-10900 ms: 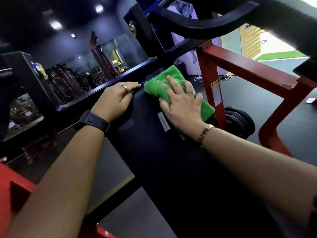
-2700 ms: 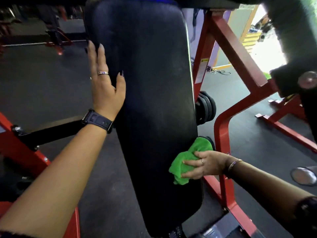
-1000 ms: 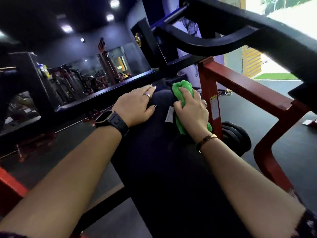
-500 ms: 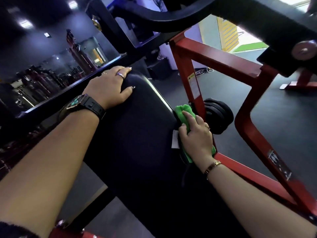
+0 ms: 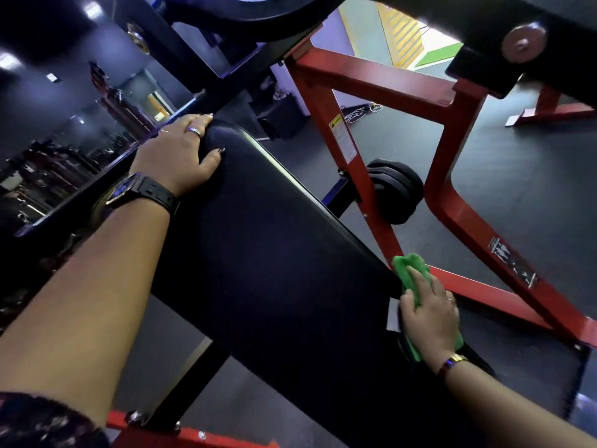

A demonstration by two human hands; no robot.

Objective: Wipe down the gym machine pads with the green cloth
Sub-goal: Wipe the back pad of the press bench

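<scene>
I see my left hand (image 5: 177, 153) resting palm-down and flat on the upper rounded end of the long black padded vinyl bench pad (image 5: 274, 253), fingers spread over the top edge and closed on nothing. A black digital wristwatch (image 5: 142, 190) sits on that wrist and 1 silver ring (image 5: 194, 131) on a finger. My right hand (image 5: 428, 318) presses the crumpled green microfibre cloth (image 5: 410, 266) against the right side edge of the pad, fingers laid over the cloth and holding it to the surface; the cloth shows above the fingertips and below the palm. A white tag (image 5: 393, 315) on the pad edge lies just beside the thumb. A gold bracelet (image 5: 454, 362) circles the right wrist. The 2 hands are well apart, at opposite ends of the pad. Behind the cloth stands the red steel machine frame (image 5: 452, 202), with black weight plates (image 5: 395, 192) mounted near its upright.
</scene>
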